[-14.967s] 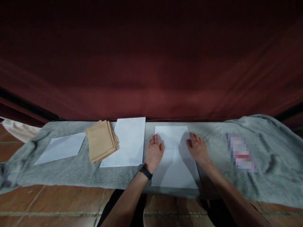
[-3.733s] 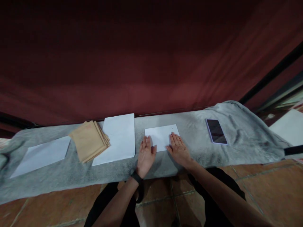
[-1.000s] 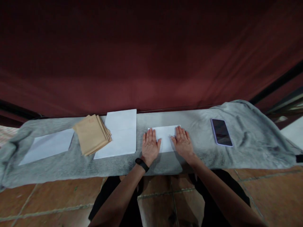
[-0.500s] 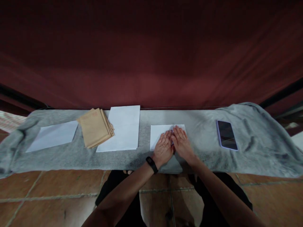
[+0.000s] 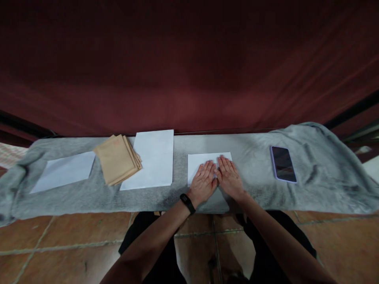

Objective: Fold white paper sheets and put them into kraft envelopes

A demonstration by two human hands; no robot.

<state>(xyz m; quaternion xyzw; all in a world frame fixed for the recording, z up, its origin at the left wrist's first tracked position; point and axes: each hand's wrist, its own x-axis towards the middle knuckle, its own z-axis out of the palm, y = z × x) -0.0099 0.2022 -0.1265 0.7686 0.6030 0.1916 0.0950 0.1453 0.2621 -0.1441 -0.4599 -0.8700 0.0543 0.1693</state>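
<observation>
On the grey cloth-draped surface (image 5: 254, 157), the white paper (image 5: 195, 160) lies at the frame's lower centre under the flat left hand (image 5: 203, 183) and right hand (image 5: 229, 180), gripping nothing, which a second ago sat at its sides and now lie together, apparently pressing it flat.

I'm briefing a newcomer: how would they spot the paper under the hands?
Find the long grey cloth before the dark red backdrop. Between the large white paper and the purple-edged phone lies the smaller white paper. Only this paper has the left hand and right hand resting on it.
</observation>
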